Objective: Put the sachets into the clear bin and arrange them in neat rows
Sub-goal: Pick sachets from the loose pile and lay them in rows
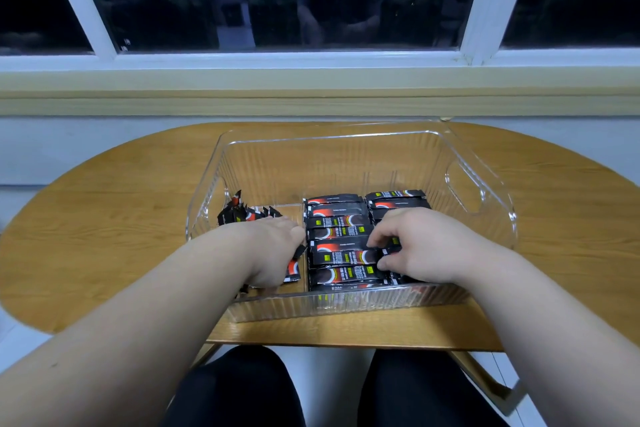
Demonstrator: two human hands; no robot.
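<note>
**Two hands in the clear bin**

The clear bin sits on a wooden table by the window. Inside the bin, black sachets lie flat in two tidy rows, in the middle and on the right side. More sachets stand in a messy bunch at the bin's left wall. The left hand is down in the bin's left part, on top of some sachets (I cannot tell if it grips any). The right hand pinches the end of one sachet in the middle row.
</note>
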